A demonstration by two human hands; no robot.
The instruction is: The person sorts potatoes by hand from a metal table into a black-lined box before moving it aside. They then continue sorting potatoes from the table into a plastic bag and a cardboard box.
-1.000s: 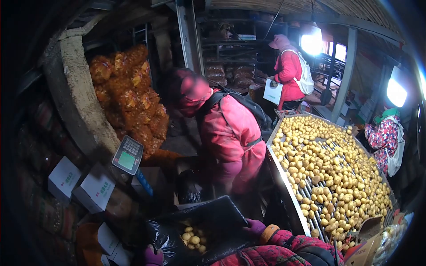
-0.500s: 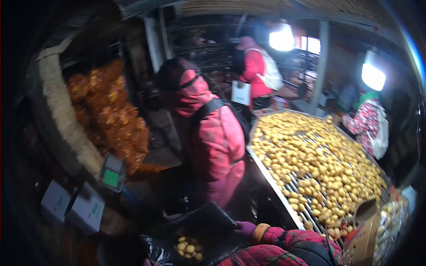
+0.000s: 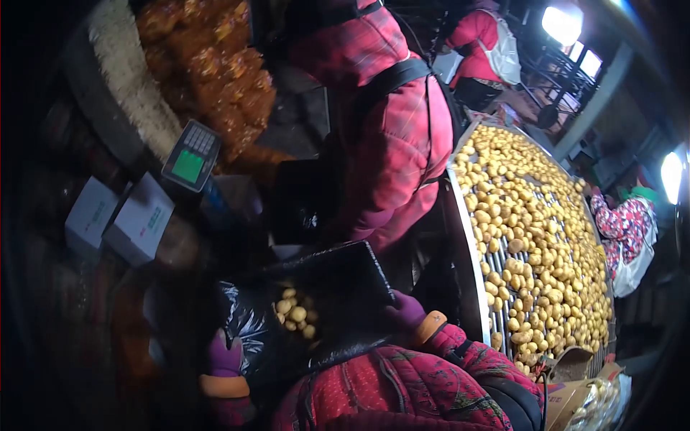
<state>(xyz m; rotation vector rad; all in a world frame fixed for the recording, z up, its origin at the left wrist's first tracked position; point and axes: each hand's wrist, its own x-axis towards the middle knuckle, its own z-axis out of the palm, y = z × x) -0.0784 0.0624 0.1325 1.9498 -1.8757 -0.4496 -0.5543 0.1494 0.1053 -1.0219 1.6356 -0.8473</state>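
Note:
A black plastic bag is spread wide in front of me, its mouth facing up. Several yellow potatoes lie in it. My left hand, in a purple glove, is closed on the bag's near left edge. On the opposite side my right hand, gloved the same way, grips the bag's right rim. Whatever supports the bag from below is hidden in the dark.
A roller table heaped with potatoes runs along my right. Close ahead stands a co-worker in pink. White boxes and a scale display are at left, orange net sacks behind. Two other people work farther off.
My view has tilted down and turned, so the bag and both hands show more fully. My left hand has come into clear view on the bag's edge; the right still holds the rim.

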